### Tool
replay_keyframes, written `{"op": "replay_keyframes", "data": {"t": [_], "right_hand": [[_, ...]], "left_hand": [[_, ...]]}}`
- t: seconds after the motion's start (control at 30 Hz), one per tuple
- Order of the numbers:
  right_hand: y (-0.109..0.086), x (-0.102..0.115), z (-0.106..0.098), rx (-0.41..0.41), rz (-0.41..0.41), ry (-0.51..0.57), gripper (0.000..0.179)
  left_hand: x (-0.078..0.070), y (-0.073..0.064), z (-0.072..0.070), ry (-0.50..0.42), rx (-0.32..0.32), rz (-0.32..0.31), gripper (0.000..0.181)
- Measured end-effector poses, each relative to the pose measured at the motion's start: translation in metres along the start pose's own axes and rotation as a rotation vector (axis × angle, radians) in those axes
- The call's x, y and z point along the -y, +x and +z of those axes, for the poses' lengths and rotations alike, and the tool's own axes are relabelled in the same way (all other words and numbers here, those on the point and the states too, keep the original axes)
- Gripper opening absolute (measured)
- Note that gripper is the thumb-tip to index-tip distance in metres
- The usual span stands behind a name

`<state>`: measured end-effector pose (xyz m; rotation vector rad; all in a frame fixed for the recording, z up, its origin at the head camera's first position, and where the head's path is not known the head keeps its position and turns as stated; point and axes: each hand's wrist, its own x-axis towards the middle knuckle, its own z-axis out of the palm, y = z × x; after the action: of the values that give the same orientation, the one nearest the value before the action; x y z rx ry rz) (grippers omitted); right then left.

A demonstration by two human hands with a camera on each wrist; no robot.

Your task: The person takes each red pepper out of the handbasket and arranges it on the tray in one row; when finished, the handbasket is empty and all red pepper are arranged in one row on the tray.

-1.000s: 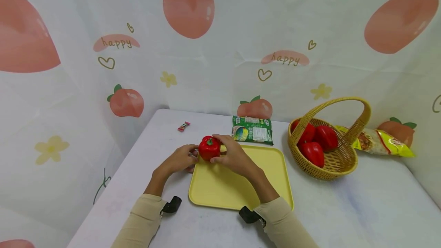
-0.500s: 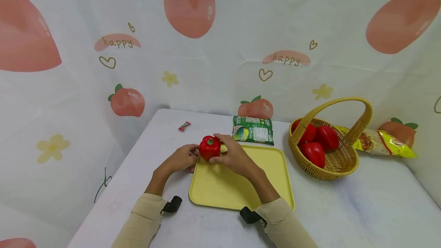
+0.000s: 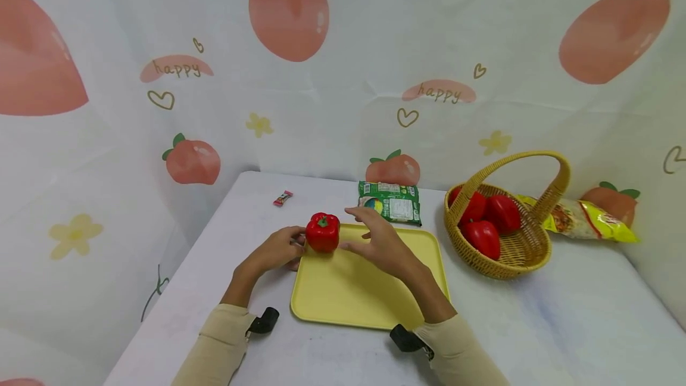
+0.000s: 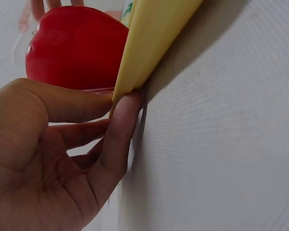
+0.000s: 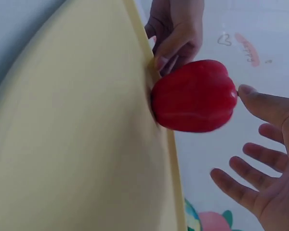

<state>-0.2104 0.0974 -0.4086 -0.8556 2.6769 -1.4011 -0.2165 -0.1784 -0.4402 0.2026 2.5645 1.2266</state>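
A red bell pepper (image 3: 323, 233) stands upright, stem up, in the far left corner of the yellow tray (image 3: 364, 290). My left hand (image 3: 276, 249) pinches the tray's rim beside the pepper, thumb on one face and fingers on the other, plainest in the left wrist view, where the tray edge (image 4: 151, 43) lies between them. Just right of the pepper is my right hand (image 3: 383, 246), fingers spread and holding nothing. In the right wrist view its thumb (image 5: 262, 103) is close to the pepper's top; whether they touch I cannot tell.
A handled wicker basket (image 3: 506, 270) to the right holds several red peppers (image 3: 482, 238). Behind it lies a yellow snack bag (image 3: 581, 219). A green packet (image 3: 393, 202) sits beyond the tray, and a small wrapped candy (image 3: 283, 198) is at the back left.
My right hand has let go of the bell pepper and drawn back to the right, fingers spreading. The pepper stays in the tray's corner, and the left hand keeps its place.
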Motion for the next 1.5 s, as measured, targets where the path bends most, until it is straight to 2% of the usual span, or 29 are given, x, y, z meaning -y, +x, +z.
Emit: {"op": "replay_keyframes", "data": {"t": [0.33, 0.6, 0.87, 1.17, 1.5], "right_hand": [[-0.024, -0.005, -0.035, -0.083, -0.057, -0.104, 0.059], [-0.044, -0.010, -0.064, -0.139, -0.069, -0.185, 0.050], [-0.065, -0.020, -0.091, -0.232, -0.062, -0.241, 0.046], [-0.077, -0.031, -0.123, -0.338, -0.075, -0.283, 0.042], [-0.094, -0.042, -0.152, -0.397, 0.022, -0.258, 0.037]], "left_hand": [[0.003, 0.001, 0.001, -0.025, 0.006, -0.005, 0.061], [0.002, 0.001, 0.002, -0.036, 0.004, 0.006, 0.061], [0.002, 0.000, 0.003, -0.047, 0.009, 0.002, 0.060], [0.003, 0.002, 0.001, -0.034, 0.013, 0.010, 0.059], [0.003, 0.001, 0.001, -0.038, 0.013, 0.002, 0.059]]}}
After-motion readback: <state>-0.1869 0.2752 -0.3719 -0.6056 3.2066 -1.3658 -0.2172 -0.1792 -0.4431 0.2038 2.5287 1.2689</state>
